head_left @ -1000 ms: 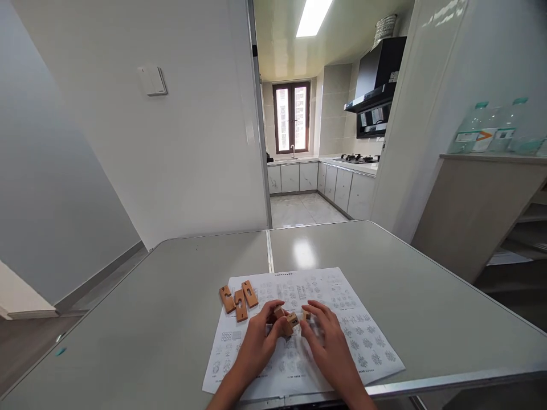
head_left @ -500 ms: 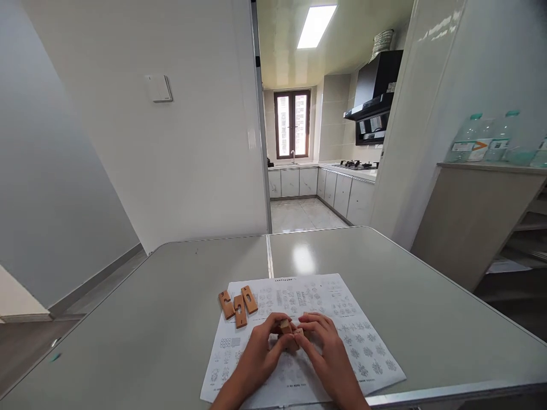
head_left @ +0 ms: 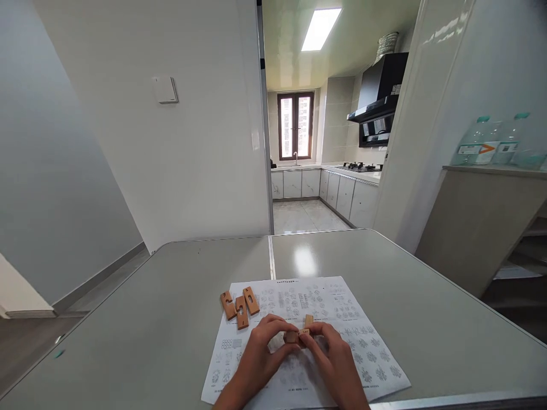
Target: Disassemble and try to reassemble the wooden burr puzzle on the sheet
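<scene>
Between my two hands, low over a printed sheet, are small wooden puzzle blocks. My left hand pinches one wooden block, its end face turned toward me. My right hand grips another wooden block that touches the first. A further block end sticks up behind the right fingertips. Fingers hide how these blocks join. Left of my hands lie three notched wooden pieces: one with a side notch, one marked at its lower end, and one with an oval slot.
The grey table has a metal seam and edge trim. A small green scrap lies near its left edge. Plastic bottles stand on a cabinet at the right. Beyond the table a doorway opens onto a kitchen.
The blocks between my hands have turned, and one block end now shows upright behind my right fingers. My fingertips have shifted their hold. The three loose pieces stay put; the view moved slightly.
</scene>
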Motion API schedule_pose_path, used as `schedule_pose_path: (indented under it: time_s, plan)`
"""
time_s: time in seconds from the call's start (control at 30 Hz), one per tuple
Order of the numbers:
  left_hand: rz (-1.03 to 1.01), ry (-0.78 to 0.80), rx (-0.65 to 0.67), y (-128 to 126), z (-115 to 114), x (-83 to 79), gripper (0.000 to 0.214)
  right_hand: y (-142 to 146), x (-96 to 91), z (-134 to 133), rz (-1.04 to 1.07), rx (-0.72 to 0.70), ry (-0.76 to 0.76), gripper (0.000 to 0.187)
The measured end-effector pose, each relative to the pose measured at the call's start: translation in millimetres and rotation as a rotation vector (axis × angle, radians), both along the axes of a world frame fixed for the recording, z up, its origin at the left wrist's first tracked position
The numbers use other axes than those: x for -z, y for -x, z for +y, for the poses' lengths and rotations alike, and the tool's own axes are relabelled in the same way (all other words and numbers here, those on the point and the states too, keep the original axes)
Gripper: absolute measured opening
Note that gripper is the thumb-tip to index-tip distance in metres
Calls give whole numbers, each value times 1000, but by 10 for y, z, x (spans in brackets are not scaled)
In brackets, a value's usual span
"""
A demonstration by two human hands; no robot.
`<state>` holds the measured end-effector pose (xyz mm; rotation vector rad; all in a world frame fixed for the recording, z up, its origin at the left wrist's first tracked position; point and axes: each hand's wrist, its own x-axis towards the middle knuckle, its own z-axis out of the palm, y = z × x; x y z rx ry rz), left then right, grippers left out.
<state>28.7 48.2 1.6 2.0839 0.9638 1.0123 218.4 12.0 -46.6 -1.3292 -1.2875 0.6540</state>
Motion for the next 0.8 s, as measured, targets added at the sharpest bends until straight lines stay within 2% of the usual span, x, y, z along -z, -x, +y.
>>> schedule_pose_path:
  time_s: [0.23,0.43,0.63,0.8]
  plan:
    - [-20,-152,84,-13,30,30,16,-22,-13,-21,9,38,16,48]
    - [54,-247,123,-29,12,18,8,-21,-23,-29,7,83,20,48]
    - [103,-307,152,-10,-19,24,12,-16,-21,-34,22,99,17,49]
    - [219,-328,198,-14,-47,24,14,-53,-15,-23,148,138,99,52]
